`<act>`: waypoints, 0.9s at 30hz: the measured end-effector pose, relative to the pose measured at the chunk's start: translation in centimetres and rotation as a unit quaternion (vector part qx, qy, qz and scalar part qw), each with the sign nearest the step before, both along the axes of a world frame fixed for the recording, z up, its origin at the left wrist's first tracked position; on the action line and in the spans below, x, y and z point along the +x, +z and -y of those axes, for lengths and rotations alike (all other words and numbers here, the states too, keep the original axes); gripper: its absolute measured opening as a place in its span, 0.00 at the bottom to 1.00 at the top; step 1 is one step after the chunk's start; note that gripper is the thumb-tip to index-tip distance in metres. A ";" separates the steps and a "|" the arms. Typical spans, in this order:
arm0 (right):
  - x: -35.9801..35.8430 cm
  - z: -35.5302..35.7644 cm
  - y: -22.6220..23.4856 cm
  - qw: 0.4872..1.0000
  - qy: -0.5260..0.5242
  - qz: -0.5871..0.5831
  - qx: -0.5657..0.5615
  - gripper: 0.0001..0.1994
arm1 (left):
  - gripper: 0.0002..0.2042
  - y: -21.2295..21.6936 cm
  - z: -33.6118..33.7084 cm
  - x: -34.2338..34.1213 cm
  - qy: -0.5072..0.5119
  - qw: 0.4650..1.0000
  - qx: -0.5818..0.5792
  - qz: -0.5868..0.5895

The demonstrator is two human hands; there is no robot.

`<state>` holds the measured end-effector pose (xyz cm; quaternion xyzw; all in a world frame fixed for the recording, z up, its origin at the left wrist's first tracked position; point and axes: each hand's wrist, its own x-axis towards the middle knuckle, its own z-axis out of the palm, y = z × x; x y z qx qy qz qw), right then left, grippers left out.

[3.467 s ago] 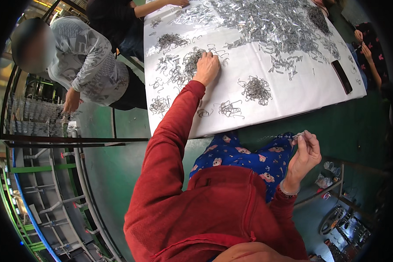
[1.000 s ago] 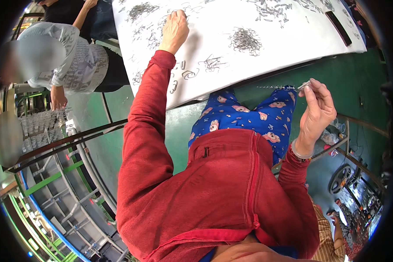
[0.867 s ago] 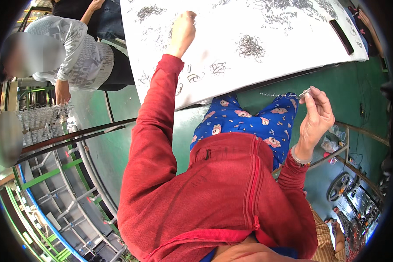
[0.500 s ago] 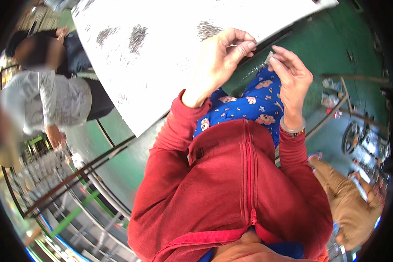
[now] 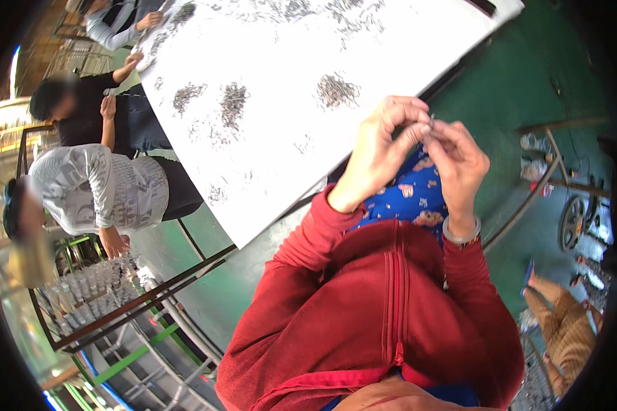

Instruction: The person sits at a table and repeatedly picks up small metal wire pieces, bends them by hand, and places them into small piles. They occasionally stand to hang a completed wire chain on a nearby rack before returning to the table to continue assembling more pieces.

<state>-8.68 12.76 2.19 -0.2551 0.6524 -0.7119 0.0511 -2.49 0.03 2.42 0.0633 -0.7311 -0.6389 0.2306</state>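
Observation:
My left hand (image 5: 387, 147) and my right hand (image 5: 459, 161) meet fingertip to fingertip just off the edge of a white-topped table (image 5: 281, 181). Both are closed in a pinch. A tiny greyish piece (image 5: 431, 121) shows between the fingertips, too small to name, and the fingers hide most of it. Beyond my left hand lies a heap of small, thin dark pieces (image 5: 337, 91). A second dark heap (image 5: 233, 104) and a third, looser heap (image 5: 187, 97) sit farther left on the white surface.
People (image 5: 103, 181) stand along the table's left side, their hands at or near its edge. A metal-framed rack (image 5: 144, 298) is at the lower left. On the right are a metal rail (image 5: 521, 195), a wheel (image 5: 572, 222) and a person in brown (image 5: 562, 329).
My hands, apart before, have come together at the fingertips. The small pale piece pinched in my right hand is now mostly hidden. The view has shifted, showing more of the table.

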 end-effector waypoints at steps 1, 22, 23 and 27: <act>-0.3 0.3 -0.1 0.998 0.004 -0.057 0.000 0.11 | 0.06 0.0 -0.2 0.1 0.009 1.000 0.022 -0.006; -19.9 18.6 -11.9 0.847 0.036 -0.403 0.344 0.04 | 0.04 -0.5 0.5 2.4 0.065 0.994 0.079 -0.029; -20.3 18.9 -11.9 0.833 0.041 -0.415 0.364 0.04 | 0.04 -0.5 0.7 2.5 0.071 0.994 0.074 -0.032; -20.1 17.9 -9.5 0.875 0.081 -0.302 0.369 0.12 | 0.05 -0.6 0.8 2.9 0.087 0.995 0.042 -0.035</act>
